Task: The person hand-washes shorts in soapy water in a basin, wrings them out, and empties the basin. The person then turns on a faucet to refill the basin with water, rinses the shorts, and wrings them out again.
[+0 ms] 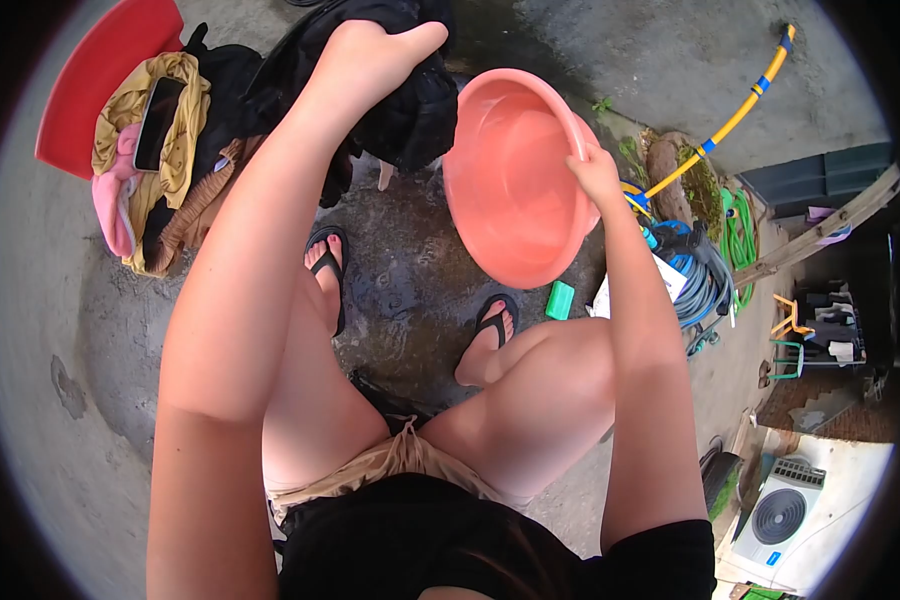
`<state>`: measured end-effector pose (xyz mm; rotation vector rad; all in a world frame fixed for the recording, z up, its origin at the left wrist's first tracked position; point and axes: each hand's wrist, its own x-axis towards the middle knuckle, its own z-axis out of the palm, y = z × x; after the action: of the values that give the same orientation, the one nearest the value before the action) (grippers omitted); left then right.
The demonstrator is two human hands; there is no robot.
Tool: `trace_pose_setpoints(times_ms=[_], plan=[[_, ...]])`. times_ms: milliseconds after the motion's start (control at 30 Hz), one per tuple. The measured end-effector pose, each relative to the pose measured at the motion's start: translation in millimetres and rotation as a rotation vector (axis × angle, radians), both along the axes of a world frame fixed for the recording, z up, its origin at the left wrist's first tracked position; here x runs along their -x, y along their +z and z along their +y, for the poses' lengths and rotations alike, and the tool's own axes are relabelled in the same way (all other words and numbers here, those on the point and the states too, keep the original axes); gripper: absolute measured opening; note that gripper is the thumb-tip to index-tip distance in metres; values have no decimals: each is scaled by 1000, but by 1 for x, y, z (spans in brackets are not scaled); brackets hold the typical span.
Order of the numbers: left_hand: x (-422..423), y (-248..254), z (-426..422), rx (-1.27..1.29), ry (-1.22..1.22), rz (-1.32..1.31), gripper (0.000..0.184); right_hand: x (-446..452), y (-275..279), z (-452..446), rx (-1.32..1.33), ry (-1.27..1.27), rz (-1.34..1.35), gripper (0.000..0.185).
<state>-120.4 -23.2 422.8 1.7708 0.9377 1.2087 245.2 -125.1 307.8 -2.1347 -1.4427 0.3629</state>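
Observation:
At the top, my left hand (375, 62) is closed on a bunched black cloth (410, 115), its thumb pointing right and its other fingers mostly hidden. My right hand (598, 175) grips the right rim of a pink plastic basin (515, 165). The basin is tilted, its inside facing me, and looks empty. Below the black cloth a small skin-toned shape pokes out, which I cannot make out. A green bar (560, 300) lies on the ground just under the basin.
At the upper left, a red basin (105, 75) stands beside yellow, pink and brown clothes with a phone (158, 123) on them. On the right are a yellow hose (732, 122), a coiled blue hose (705, 285) and a green hose (738, 235). My feet rest on wet concrete (395, 270).

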Motion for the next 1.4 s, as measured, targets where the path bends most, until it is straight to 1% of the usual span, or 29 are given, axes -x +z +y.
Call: trace_pose_setpoints(times_ms=[133,233,267,367,467,567,667,767,867,967,1033,1133,1167,1200,1300,1400], plan=[[1,-1,3,5,3,37,26,-11,-4,-4,12,-52,29,20],[0,-1,5,-89,-45,-8,26,-21,-7,-6,21,-128,37,17],[1,-1,5,-75,-41,-7,26,-25,-9,-7,29,-162,34,16],[1,0,3,-27,-25,5,28,-33,-19,-12,-89,-261,192,13],[3,4,1,26,-1,27,29,-32,-28,-11,-264,-395,491,19],[4,5,0,45,19,35,30,-35,-36,-3,-260,-486,505,16],[4,4,5,21,12,48,31,-35,-45,2,-312,-597,508,17],[5,2,8,25,-12,50,32,-35,-53,9,-375,-678,790,23],[6,4,5,88,-22,26,32,-6,-42,7,-295,-645,1051,23],[5,5,3,116,-24,15,33,-7,-66,5,73,-574,1065,22],[6,4,2,133,-4,19,34,5,-77,-2,181,-609,991,24],[11,19,-5,315,54,296,60,24,-84,-19,293,-632,858,29],[10,18,-4,302,57,265,60,26,-86,-24,318,-636,811,32],[10,14,-3,287,58,234,61,23,-96,-31,390,-633,774,39],[8,11,-2,254,60,185,61,29,-114,-59,558,-647,652,40],[10,17,-6,276,62,202,58,35,-140,-82,702,-560,671,44]])
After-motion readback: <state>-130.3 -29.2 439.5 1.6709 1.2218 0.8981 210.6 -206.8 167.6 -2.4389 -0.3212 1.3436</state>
